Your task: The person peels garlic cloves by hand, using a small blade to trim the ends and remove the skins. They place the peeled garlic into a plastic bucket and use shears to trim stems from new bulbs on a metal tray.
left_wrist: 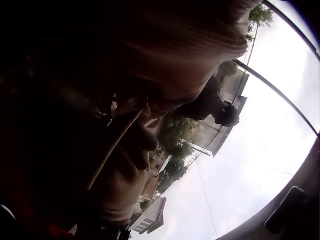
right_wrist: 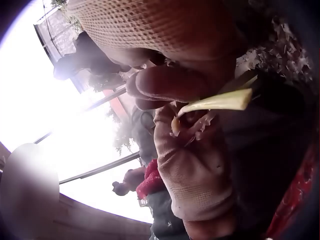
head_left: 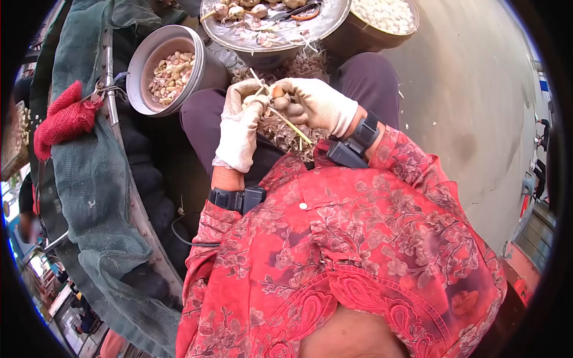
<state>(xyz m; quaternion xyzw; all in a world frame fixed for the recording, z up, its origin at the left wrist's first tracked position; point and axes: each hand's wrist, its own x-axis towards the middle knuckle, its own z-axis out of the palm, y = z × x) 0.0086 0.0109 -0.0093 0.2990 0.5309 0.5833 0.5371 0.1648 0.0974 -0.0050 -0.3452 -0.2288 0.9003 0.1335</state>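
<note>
Both hands wear whitish knitted gloves and meet over the lap in the head view. My left hand pinches a garlic head with its fingers curled in. From the other side my right hand grips the same garlic, its bare greyish fingertips bent round it. A pale green garlic stem sticks out between the hands, slanting toward the body. The right wrist view shows the cut stem close up and a small brownish clove beside the left fingers. Most of the garlic head is hidden by fingers.
A white bucket with peeled-off cloves stands at left. Ahead, a round metal tray bears garlic heads, skins and a cutting tool. A tub of white cloves is beyond it. Dry skins cover the lap.
</note>
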